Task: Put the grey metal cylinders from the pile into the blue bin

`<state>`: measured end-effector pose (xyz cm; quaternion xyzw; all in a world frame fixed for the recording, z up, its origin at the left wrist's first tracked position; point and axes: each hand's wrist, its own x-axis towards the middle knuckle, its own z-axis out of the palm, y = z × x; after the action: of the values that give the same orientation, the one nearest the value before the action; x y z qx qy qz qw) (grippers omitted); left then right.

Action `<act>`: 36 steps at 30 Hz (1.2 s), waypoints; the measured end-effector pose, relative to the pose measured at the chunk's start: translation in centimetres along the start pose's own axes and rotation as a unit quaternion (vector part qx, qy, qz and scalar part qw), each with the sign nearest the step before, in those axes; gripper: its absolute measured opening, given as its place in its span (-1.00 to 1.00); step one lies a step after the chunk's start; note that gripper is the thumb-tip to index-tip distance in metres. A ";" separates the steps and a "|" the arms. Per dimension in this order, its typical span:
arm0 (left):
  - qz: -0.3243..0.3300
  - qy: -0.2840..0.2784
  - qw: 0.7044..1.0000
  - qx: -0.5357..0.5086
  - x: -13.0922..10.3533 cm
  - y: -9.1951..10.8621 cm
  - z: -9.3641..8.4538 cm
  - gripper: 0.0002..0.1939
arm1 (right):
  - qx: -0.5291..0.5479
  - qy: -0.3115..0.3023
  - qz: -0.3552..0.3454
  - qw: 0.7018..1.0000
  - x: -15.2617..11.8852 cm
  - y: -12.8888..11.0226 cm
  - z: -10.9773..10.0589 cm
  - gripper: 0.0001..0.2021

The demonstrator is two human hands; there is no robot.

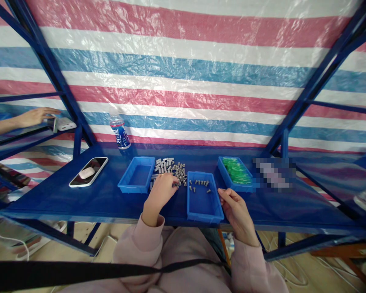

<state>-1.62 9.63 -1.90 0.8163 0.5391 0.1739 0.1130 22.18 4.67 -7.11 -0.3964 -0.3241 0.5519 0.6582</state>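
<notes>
Where metal screws, likely light, hard and best pinched mid-shank, lie just left of the screw tray, the left hand curls at them and the right hand just right of it, either's grasp unclear.

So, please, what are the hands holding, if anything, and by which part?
I cannot tell: the left hand is at small silver metal screws, the right hand pinched; neither grip shows clearly.
</notes>
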 end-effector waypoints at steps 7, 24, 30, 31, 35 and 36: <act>-0.006 -0.010 1.000 0.025 0.3 0.2 0.4 -0.83 | -0.001 -0.001 -0.007 1.000 0.1 0.3 -0.1 -0.66; -0.005 0.036 0.999 0.015 0.0 0.9 -0.3 -0.87 | 0.004 0.003 0.008 1.000 -0.1 -0.2 0.1 -0.66; 0.034 0.123 0.991 -0.037 0.1 2.6 -0.9 -0.88 | 0.007 0.002 0.016 1.000 -0.1 0.0 -0.1 -0.67; 0.047 0.130 0.989 -0.046 0.1 3.1 -0.8 -0.88 | 0.008 0.002 0.018 1.000 -0.1 0.0 -0.1 -0.67; 0.101 0.112 0.986 -0.068 0.3 4.9 0.2 -0.87 | 0.007 0.006 0.017 1.000 -0.1 -0.1 0.1 -0.69; 0.113 0.102 0.986 -0.069 0.3 5.3 0.6 -0.88 | 0.008 0.007 0.018 1.000 -0.1 -0.2 0.1 -0.69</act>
<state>3.19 7.86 -0.42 0.8403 0.4388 0.3045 0.0930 22.17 4.59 -6.93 -0.4004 -0.3081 0.5632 0.6538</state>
